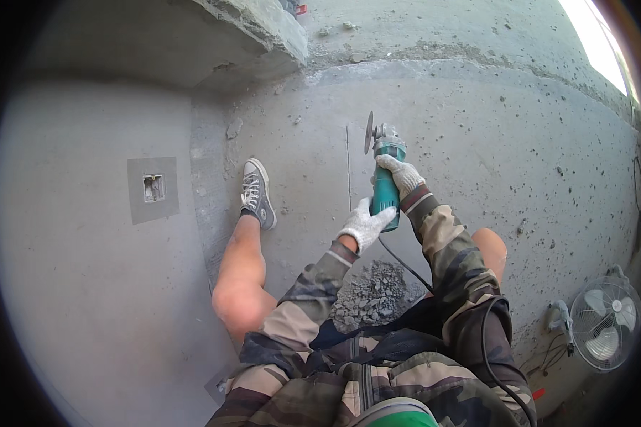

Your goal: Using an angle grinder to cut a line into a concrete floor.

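Head view: The left hand (365, 225) and the right hand (402, 174) both wear white knitted gloves and are closed around one tool, a teal angle grinder (386, 191). The grinder is located in front of the person, above the floor (449, 142), with its head directed away from the body. The right hand grips the body just behind the metal gear head (385, 132); the left hand grips the rear end, thumb across the housing. The disc (369, 133) is mounted on the left side of the head and appears nearly edge-on. A thin dark line (348, 167) runs along the floor to the left of the disc, apart from it in the view. The height of the disc above the floor cannot be told.

The power cord (404, 263) exits the rear of the grinder and passes by the right sleeve (445, 242). A pile of grey rubble (372, 295) lies between the legs. The left shoe (256, 192) rests on the floor near the wall (85, 285), which contains a recessed box (153, 188). A fan (605, 324) is positioned at the lower right.
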### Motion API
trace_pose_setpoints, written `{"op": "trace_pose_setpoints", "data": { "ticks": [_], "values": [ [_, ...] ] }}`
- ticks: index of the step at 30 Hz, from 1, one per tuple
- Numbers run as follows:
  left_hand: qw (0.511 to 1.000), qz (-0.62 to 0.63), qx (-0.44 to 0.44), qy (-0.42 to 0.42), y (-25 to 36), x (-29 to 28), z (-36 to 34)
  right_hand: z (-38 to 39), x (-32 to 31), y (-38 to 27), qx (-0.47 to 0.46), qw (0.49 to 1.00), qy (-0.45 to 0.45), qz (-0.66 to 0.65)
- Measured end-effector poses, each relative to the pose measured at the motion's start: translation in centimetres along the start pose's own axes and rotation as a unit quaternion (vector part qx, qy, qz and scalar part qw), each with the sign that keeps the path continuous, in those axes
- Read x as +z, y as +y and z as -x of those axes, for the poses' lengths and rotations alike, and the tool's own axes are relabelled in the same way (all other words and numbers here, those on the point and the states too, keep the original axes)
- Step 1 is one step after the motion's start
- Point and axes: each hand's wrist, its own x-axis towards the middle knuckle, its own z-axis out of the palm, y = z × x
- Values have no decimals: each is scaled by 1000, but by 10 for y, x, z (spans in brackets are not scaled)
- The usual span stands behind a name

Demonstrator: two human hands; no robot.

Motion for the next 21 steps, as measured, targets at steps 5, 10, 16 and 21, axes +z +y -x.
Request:
{"op": "trace_pose_setpoints", "data": {
  "ticks": [5, 10, 16, 21],
  "values": [
    [812, 387, 257, -354, 97, -45, 167, 27, -40, -46, -32, 999, 8, 19],
    [564, 471, 363, -573, 182, -34, 256, 57, -76, -87, -72, 996, 39, 43],
    [456, 589, 414, -523, 188, 21, 303, 90, -95, -103, -128, 991, 19, 37],
    [442, 463, 431, -636, 201, 14, 284, 88, -121, -90, -114, 993, 14, 17]
  ]
}}
